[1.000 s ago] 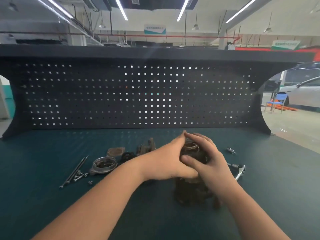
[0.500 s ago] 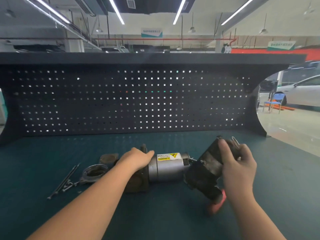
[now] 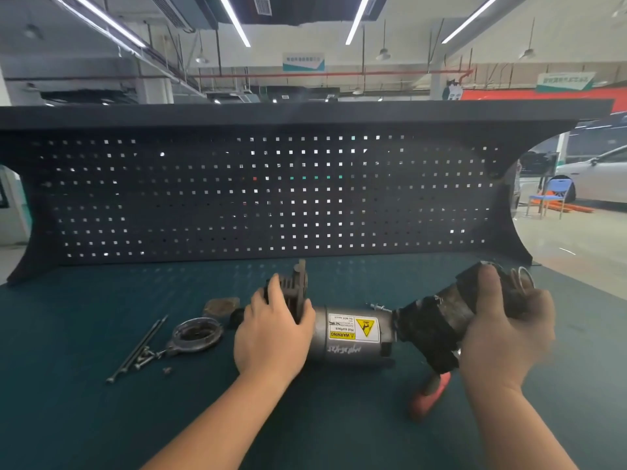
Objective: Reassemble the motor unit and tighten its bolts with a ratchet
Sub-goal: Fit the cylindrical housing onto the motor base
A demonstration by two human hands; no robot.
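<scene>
A grey motor cylinder (image 3: 349, 334) with a yellow warning label lies on its side on the green bench mat (image 3: 101, 418). My left hand (image 3: 271, 337) grips the dark finned housing (image 3: 295, 290) at its left end. My right hand (image 3: 502, 330) holds a dark, grimy cylindrical part (image 3: 441, 317) tilted up to the right, its lower end close to the motor's right end. Below that part lies a red-handled tool (image 3: 431, 395), partly hidden.
Left of the motor lie a metal ring flange (image 3: 196, 334), long bolts (image 3: 139, 347), small screws (image 3: 166, 369) and a rusty plate (image 3: 220, 307). A black pegboard (image 3: 271, 198) closes the back of the bench. A car and a blue chair stand far right.
One second ago both hands held the unit upright. It now lies on its side, my left hand on the finned end, my right hand holding the dark part tilted to the right.
</scene>
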